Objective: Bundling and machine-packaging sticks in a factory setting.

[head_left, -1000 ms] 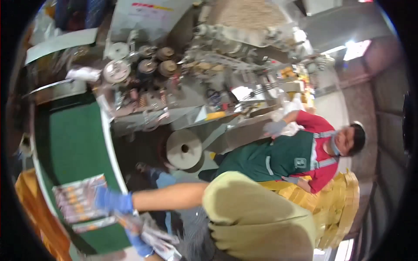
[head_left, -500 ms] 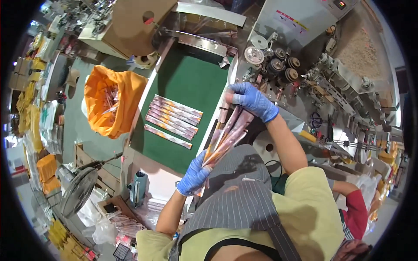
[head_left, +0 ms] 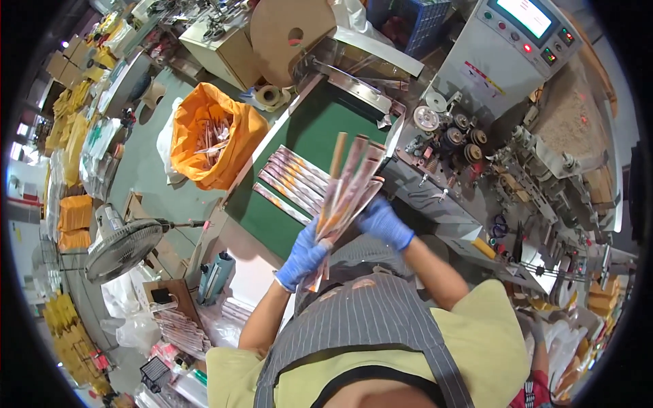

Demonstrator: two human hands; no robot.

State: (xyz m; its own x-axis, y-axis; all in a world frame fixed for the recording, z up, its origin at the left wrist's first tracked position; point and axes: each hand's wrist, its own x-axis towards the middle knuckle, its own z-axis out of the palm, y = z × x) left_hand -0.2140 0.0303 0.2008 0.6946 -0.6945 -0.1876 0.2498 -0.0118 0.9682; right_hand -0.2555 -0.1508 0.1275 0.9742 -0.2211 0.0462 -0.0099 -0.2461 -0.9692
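My left hand [head_left: 304,257], in a blue glove, is closed round the lower part of a bundle of long, slim printed packets [head_left: 348,183]. Their upper ends fan out, coloured purple, white and orange. Close against the bundle's right side is my right hand [head_left: 386,223], also blue-gloved. Motion smears it and the packets partly hide its fingers, so its grip is unclear. Beyond the bundle, several similar packets [head_left: 289,175] lie side by side on a green conveyor belt [head_left: 320,132]; the held bundle covers some of their right ends.
An orange sack [head_left: 248,129] with packets inside stands left of the belt, and a fan [head_left: 126,250] is nearer. On the right are machine rollers [head_left: 466,139] and a control cabinet [head_left: 486,58]. Another person's red sleeve [head_left: 537,389] shows at lower right.
My right hand has come down from the bundle's upper end to its right side. The bundle now stands more upright and fanned. The view has shifted, bringing the control screen into sight.
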